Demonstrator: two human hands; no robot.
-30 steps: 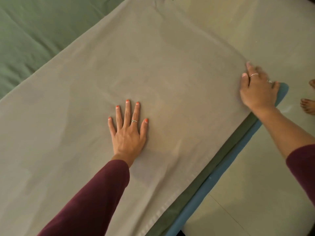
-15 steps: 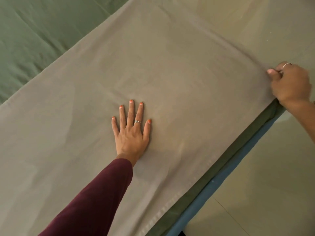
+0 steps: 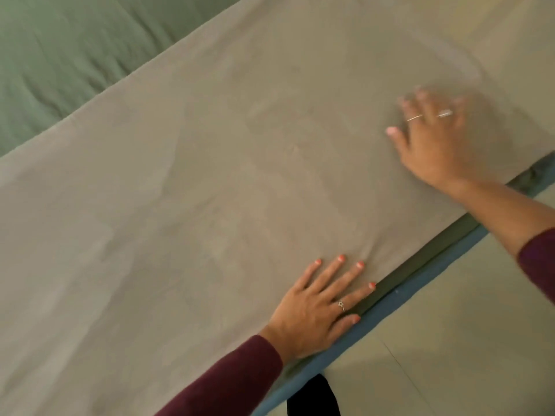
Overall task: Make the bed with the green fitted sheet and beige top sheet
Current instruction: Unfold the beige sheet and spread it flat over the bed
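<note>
Head view, left to right: the green fitted sheet [image 3: 69, 58] covers the far-left part of the bed, lightly rumpled and uncovered. Next to it, the beige top sheet [image 3: 210, 181] runs diagonally across most of the frame, its far edge lying over the green and its near edge stopping just short of the mattress side, where a dark green strip and a blue mattress border [image 3: 399, 298] show. The left hand [image 3: 315, 310] lies open and flat, fingers spread, on the beige sheet right at that near edge, with the little finger and thumb reaching the dark strip. Further right, the right hand [image 3: 432, 139] is also open, palm down on the sheet; it is blurred, so its exact pressure cannot be told. Pale floor [image 3: 450, 340] lies beyond the edge.

The likely step is smoothing the top sheet. The risk I see: palms pushing toward the edge could drag the loose sheet askew or bunch it into fresh creases, since nothing appears to anchor its far side.
</note>
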